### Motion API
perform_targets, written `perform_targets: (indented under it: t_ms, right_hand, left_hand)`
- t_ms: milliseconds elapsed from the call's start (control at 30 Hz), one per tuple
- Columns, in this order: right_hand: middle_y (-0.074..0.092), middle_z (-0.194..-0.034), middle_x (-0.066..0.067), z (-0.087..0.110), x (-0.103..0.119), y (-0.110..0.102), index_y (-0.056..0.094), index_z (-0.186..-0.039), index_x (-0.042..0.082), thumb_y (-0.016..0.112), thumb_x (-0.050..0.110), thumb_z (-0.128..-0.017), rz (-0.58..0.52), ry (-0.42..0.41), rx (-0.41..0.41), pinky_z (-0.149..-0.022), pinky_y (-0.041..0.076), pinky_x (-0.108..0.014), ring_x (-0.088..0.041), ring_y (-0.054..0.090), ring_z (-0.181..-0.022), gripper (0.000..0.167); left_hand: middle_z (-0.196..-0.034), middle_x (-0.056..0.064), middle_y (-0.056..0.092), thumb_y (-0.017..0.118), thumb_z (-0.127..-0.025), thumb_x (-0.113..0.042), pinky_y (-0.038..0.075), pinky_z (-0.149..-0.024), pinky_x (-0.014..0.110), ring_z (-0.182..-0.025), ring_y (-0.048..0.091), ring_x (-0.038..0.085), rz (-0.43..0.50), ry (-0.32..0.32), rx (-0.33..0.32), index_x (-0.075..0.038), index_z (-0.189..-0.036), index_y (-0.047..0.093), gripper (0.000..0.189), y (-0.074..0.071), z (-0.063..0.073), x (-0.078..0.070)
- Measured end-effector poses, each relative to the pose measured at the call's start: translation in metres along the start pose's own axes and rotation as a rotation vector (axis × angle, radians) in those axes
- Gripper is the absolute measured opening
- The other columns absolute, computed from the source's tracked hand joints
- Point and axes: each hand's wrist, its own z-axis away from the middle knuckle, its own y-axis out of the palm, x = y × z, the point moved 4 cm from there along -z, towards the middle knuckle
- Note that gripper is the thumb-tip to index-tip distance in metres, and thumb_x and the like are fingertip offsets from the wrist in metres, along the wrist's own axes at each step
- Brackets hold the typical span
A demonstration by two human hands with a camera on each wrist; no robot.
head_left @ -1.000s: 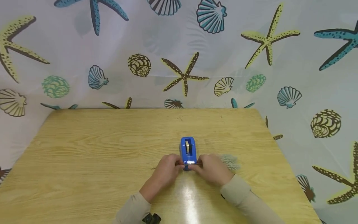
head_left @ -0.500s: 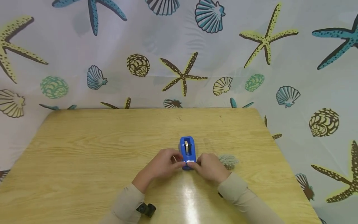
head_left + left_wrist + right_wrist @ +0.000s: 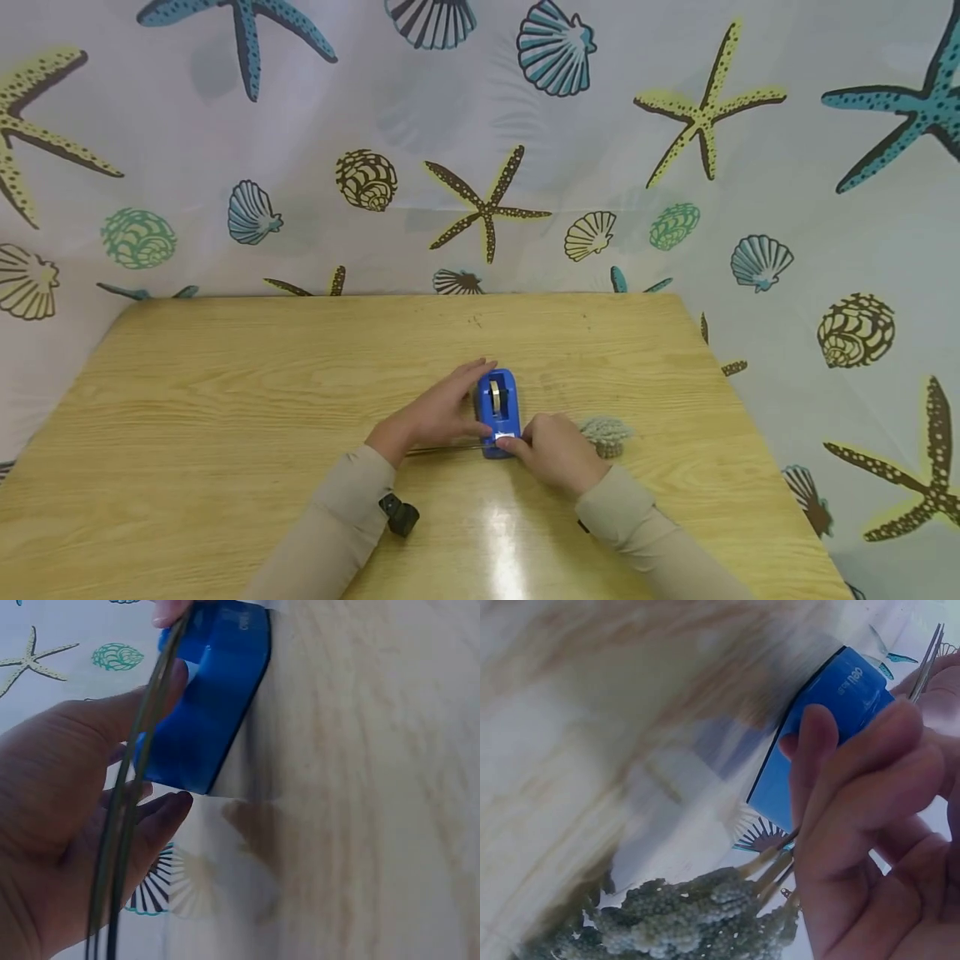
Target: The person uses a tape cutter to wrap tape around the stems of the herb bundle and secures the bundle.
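A blue tape dispenser [image 3: 507, 422] stands on the table, a tape roll in its slot. My left hand [image 3: 441, 414] is spread along its left side, thumb near the front end, fingers reaching toward the back. In the left wrist view those fingers look fairly straight, and thin stems [image 3: 124, 817] cross in front of the hand. With curled fingers and thumb, my right hand [image 3: 558, 452] grips the stems of a bunch of grey-green flowers [image 3: 697, 919] at the dispenser's front. The flower heads stick out to the right of that hand; the stem ends point left.
The light wood table [image 3: 262, 400] extends to both sides and behind the dispenser. A white cloth [image 3: 315, 150] printed with starfish and shells hangs at the back and sides. A small black device [image 3: 400, 515] sits on the left wrist.
My left hand has let go of the stems by the dispenser's front and moved up and out along its left side, its fingers extending. The right hand keeps its grip in nearly the same place.
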Motion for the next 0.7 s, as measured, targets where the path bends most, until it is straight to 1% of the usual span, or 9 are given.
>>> perform_targets:
  t_ms: [100,200,333,467,633,700]
  right_hand:
    - [0.040,-0.045,0.009,0.000,0.000,0.003,0.075,-0.072,0.005,0.061,0.043,-0.098,-0.004,-0.008,-0.006,-0.042,0.029,-0.022,-0.006,0.036,-0.041,0.048]
    - [0.042,-0.048,0.008,0.002,0.001,0.004,0.073,-0.072,0.005,0.060,0.042,-0.099,0.014,-0.016,-0.020,-0.042,0.031,-0.022,-0.007,0.037,-0.042,0.048]
    - [0.046,-0.051,0.006,0.004,0.001,0.006,0.066,-0.067,0.008,0.058,0.044,-0.099,0.102,-0.029,-0.043,-0.043,0.034,-0.023,-0.008,0.039,-0.044,0.049]
    - [0.046,-0.054,0.005,0.005,0.001,0.008,0.060,-0.065,0.012,0.055,0.044,-0.100,0.200,-0.058,-0.062,-0.044,0.035,-0.024,-0.008,0.039,-0.046,0.048]
    - [0.049,-0.057,0.003,0.005,0.002,0.010,0.062,-0.070,0.009,0.053,0.041,-0.102,0.325,-0.158,-0.119,-0.045,0.035,-0.024,-0.009,0.039,-0.048,0.046]
    - [0.052,-0.058,0.001,0.005,0.002,0.011,0.066,-0.074,0.007,0.053,0.040,-0.101,0.413,-0.231,-0.145,-0.045,0.037,-0.025,-0.010,0.041,-0.049,0.045]
  left_hand:
    - [-0.165,0.019,0.019,0.080,-0.087,-0.024,0.022,-0.122,0.054,-0.153,0.018,0.037,0.040,-0.018,0.023,-0.010,-0.159,0.023,0.093,0.005,-0.003,0.006]
    - [-0.165,0.017,0.021,0.079,-0.087,-0.024,0.022,-0.122,0.053,-0.153,0.020,0.035,0.088,-0.039,0.020,-0.011,-0.159,0.023,0.093,0.008,-0.004,0.009]
    - [-0.165,0.011,0.024,0.081,-0.085,-0.025,0.024,-0.122,0.051,-0.152,0.024,0.032,0.144,-0.069,0.009,-0.017,-0.159,0.024,0.094,0.010,-0.003,0.011]
    - [-0.165,0.007,0.025,0.082,-0.084,-0.026,0.024,-0.122,0.049,-0.152,0.025,0.030,0.164,-0.093,0.006,-0.020,-0.160,0.024,0.095,0.012,-0.002,0.014]
    - [-0.165,0.007,0.025,0.081,-0.085,-0.025,0.024,-0.122,0.050,-0.152,0.025,0.031,0.170,-0.088,-0.001,-0.021,-0.160,0.023,0.094,0.013,-0.004,0.015]
    - [-0.164,0.008,0.026,0.081,-0.085,-0.025,0.024,-0.122,0.052,-0.152,0.025,0.032,0.169,-0.080,-0.005,-0.019,-0.160,0.024,0.094,0.012,-0.004,0.015]
